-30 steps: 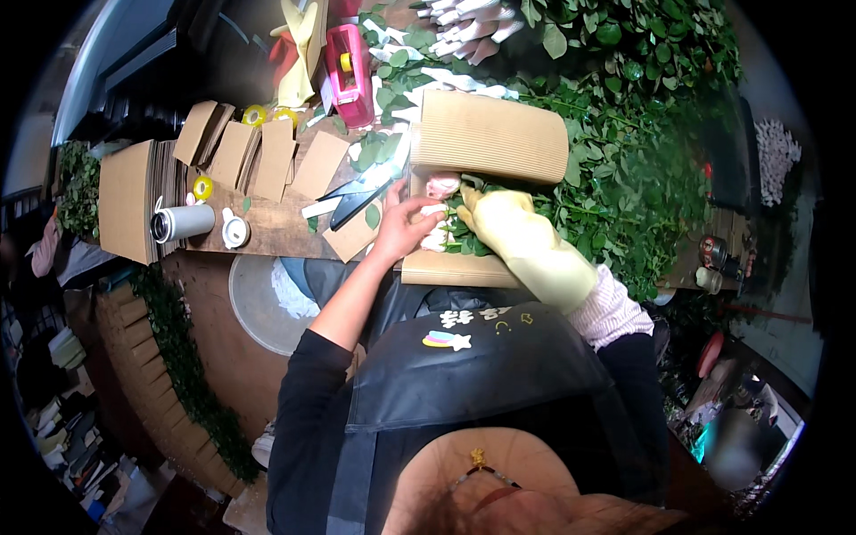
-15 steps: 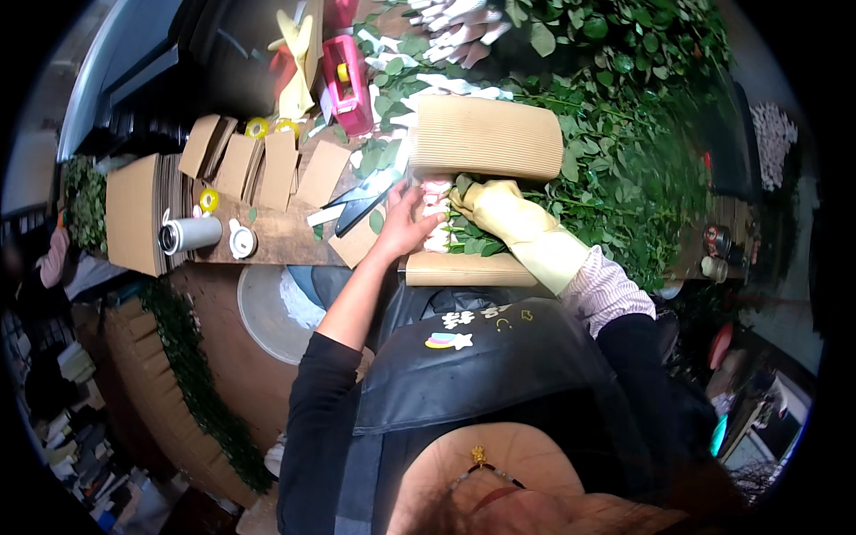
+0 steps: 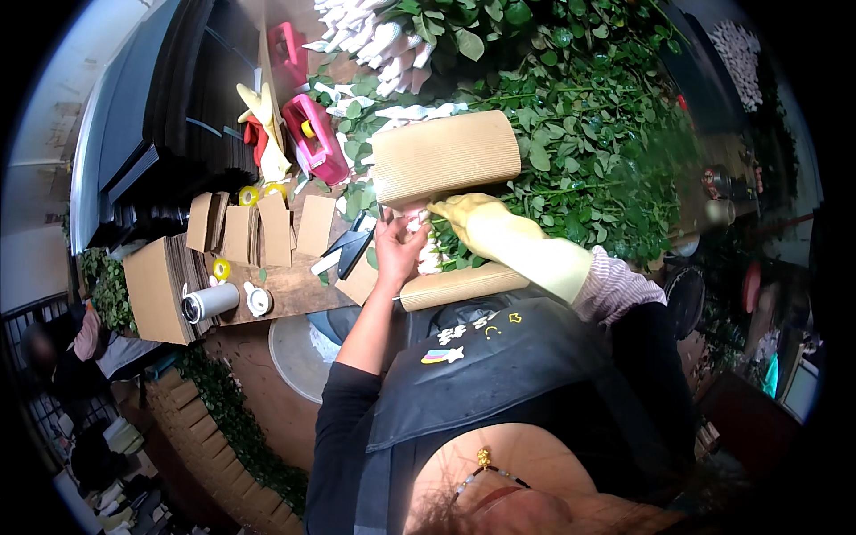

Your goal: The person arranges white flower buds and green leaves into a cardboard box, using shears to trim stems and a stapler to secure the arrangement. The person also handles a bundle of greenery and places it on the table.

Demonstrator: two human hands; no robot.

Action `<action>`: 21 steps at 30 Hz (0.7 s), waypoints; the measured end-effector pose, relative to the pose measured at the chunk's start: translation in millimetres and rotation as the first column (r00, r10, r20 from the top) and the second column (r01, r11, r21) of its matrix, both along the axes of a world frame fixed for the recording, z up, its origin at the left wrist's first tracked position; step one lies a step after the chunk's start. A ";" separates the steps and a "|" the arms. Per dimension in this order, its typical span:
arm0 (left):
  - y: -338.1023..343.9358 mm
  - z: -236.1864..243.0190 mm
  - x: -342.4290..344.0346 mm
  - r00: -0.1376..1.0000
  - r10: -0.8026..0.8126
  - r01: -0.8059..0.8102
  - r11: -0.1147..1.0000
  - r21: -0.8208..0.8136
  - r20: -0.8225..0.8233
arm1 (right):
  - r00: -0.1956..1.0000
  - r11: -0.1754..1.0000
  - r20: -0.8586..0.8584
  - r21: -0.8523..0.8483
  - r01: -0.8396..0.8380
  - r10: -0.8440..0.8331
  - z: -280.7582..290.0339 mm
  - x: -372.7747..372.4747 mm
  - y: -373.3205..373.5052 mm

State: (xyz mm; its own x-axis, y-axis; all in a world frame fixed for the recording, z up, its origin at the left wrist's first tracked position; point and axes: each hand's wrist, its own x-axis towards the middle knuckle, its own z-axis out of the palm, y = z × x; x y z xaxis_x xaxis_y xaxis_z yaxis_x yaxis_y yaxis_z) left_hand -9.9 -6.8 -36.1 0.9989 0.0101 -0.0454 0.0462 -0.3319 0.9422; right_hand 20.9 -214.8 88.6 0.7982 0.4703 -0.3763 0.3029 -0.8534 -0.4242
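Note:
Pale pink roses (image 3: 430, 259) lie in a row on a brown corrugated cardboard wrap (image 3: 464, 287), their leafy stems running to the right. My bare left hand (image 3: 399, 248) curls around the flower heads at the far end of the row, thumb and fingers on either side. My right hand (image 3: 468, 221), in a pale yellow rubber glove, reaches the same heads from the stem side. Its fingertips are drawn together there, and what they grip is partly hidden. The wrap's far flap (image 3: 446, 159) rises just beyond both hands.
Dark-handled scissors (image 3: 354, 245) lie left of my left hand. Cardboard pieces (image 3: 314, 225), a white tumbler (image 3: 210, 303) and its lid (image 3: 258, 300) stand farther left. A pink tape dispenser (image 3: 316, 141) sits behind. Leafy stems (image 3: 588, 152) cover the right side; white-sleeved bundles (image 3: 383, 45) lie at the back.
My left hand has moved up the row, and its fingers have curled in around the far flower heads. The gloved fingers have shifted toward the same heads. The whole view has turned slightly.

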 end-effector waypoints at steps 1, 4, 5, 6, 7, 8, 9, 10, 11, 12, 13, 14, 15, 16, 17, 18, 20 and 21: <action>-0.2 2.6 -1.4 1.000 0.008 -0.009 1.000 -0.024 -0.021 | 0.999 0.997 0.007 -0.060 -0.052 0.053 2.9 1.1 2.1; 2.0 1.1 -4.2 0.999 0.012 -0.012 1.000 0.000 -0.047 | 0.991 0.973 0.081 -0.213 -0.087 0.106 -3.3 -0.4 18.2; 3.7 -0.8 -5.4 0.999 0.015 -0.015 1.000 0.000 -0.051 | 0.974 0.953 0.143 -0.272 -0.133 0.177 -7.5 -3.8 19.8; 3.2 -0.1 -5.0 0.998 0.010 -0.008 1.000 0.026 -0.056 | 0.949 0.926 0.198 -0.335 -0.171 0.247 -11.3 -6.5 18.6; 2.7 0.7 -4.8 0.998 0.005 -0.001 0.999 0.052 -0.062 | 0.915 0.894 0.247 -0.399 -0.203 0.319 -16.4 -8.3 16.9; 2.0 1.4 -4.7 0.998 0.000 0.005 0.997 0.079 -0.069 | 0.900 0.927 0.319 -0.322 -0.191 0.297 -25.0 -9.2 14.7; 1.6 0.7 -3.9 0.998 -0.006 0.012 0.996 0.084 -0.068 | 0.880 0.952 0.391 -0.243 -0.186 0.271 -30.8 -7.9 13.1; 0.9 -0.1 -3.1 0.998 -0.012 0.018 0.996 0.089 -0.068 | 0.856 0.970 0.459 -0.161 -0.184 0.239 -36.7 -6.6 11.9; -0.1 -0.8 -2.6 0.998 -0.019 0.026 0.995 0.093 -0.067 | 0.875 0.968 0.420 -0.175 -0.182 0.240 -42.7 -5.7 11.9; -0.6 -0.4 -1.2 0.997 -0.021 0.029 0.994 0.107 -0.071 | 0.889 0.965 0.386 -0.190 -0.182 0.244 -37.8 -1.3 14.8; -1.2 0.2 -1.1 0.997 -0.024 0.032 0.992 0.121 -0.074 | 0.903 0.962 0.352 -0.205 -0.182 0.247 -32.6 2.8 16.1; -2.0 0.8 -1.7 0.997 -0.026 0.036 0.990 0.133 -0.078 | 0.972 0.969 0.138 -0.181 -0.165 0.192 -26.0 8.1 8.9; -0.9 0.9 -1.8 0.997 -0.016 0.027 0.989 0.148 -0.078 | 0.980 0.995 0.175 -0.027 -0.094 0.097 3.3 7.4 1.6; -1.9 1.0 -1.6 0.997 -0.012 0.024 0.988 0.155 -0.079 | 0.981 0.992 0.194 0.124 -0.021 -0.003 41.5 -3.2 -11.5; 0.6 1.2 -3.4 0.996 0.012 0.003 0.985 0.173 -0.085 | 0.990 0.969 0.105 0.238 0.072 -0.100 92.4 -3.8 -19.1; 0.9 5.6 -3.8 0.996 0.006 0.011 0.980 0.198 -0.084 | 0.980 0.920 0.010 0.346 0.183 -0.198 141.7 -5.3 -29.7; 3.2 4.3 -2.5 0.998 -0.010 0.024 0.977 0.210 -0.065 | 0.889 0.833 0.086 0.400 0.383 -0.450 154.2 4.0 -46.6; -0.2 4.1 0.6 0.998 -0.034 0.044 0.977 0.210 -0.053 | 0.741 0.793 0.338 0.442 0.419 -0.580 117.7 18.4 -60.0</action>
